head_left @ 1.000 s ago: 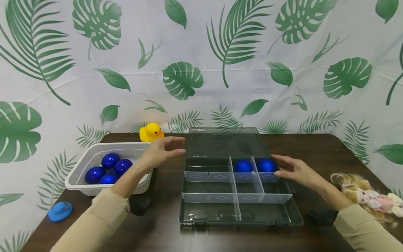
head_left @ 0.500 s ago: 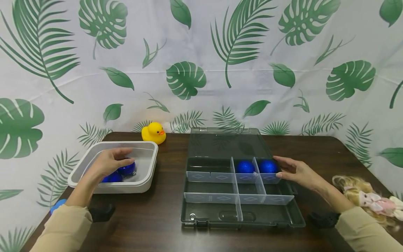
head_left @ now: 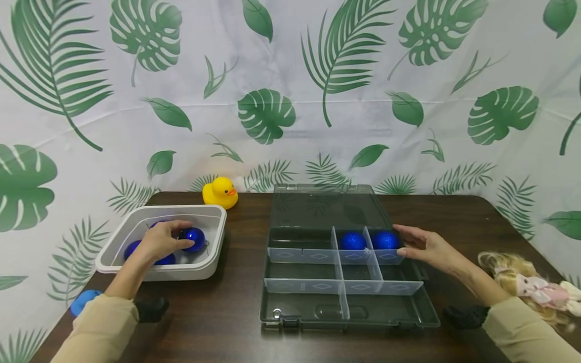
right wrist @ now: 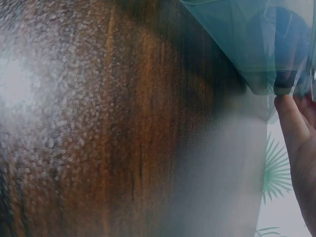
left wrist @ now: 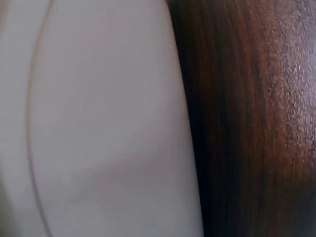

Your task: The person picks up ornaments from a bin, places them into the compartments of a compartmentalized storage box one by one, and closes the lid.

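Observation:
In the head view my left hand reaches into the white plastic tub, thumb and fingers around a shiny blue bauble. Several more blue baubles lie beneath and beside it, partly hidden. The left wrist view shows only the tub's pale wall and the tabletop. My right hand touches the right side of a clear grey compartment box, fingers extended and thumb apart from them. Two glittery blue baubles, one and another, sit in neighbouring back compartments of it.
The box's lid lies folded back toward the wall cloth. A yellow rubber duck stands behind the tub, and a blue duck is at the table's left edge. On the right lies a blond doll.
My left hand has moved left from beside the box into the tub and taken hold of a bauble, shifting it slightly right. The right hand stays at the box's side.

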The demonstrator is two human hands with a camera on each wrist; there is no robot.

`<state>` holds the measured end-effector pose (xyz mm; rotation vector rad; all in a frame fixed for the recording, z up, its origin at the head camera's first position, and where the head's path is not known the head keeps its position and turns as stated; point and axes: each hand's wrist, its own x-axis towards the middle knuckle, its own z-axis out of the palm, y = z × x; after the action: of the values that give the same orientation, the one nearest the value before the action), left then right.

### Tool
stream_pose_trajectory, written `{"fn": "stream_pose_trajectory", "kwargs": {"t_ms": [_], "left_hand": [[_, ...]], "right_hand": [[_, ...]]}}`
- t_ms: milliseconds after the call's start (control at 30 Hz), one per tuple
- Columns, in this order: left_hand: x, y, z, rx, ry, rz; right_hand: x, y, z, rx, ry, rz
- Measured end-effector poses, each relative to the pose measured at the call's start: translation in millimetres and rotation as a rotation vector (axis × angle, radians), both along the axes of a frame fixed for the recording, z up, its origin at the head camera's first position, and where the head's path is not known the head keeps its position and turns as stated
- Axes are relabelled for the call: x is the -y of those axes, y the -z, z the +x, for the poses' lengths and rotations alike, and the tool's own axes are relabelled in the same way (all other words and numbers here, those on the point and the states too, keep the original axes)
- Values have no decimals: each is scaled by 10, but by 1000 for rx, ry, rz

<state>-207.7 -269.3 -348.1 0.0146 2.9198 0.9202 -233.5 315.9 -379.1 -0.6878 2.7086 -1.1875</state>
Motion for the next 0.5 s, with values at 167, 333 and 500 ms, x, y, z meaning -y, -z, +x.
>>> {"fn": "stream_pose_trajectory", "kwargs": {"t_ms": [167, 333, 500], "left_hand": [[-37, 14, -26, -13, 6, -40], [-53, -39, -21, -23, 12, -32], [-94, -230, 15, -66, -43, 33]], "right_hand": [[-8, 14, -3, 1, 6, -6], [-18, 18, -4, 10, 12, -8], [-12, 5, 3, 20, 20, -5]]}}
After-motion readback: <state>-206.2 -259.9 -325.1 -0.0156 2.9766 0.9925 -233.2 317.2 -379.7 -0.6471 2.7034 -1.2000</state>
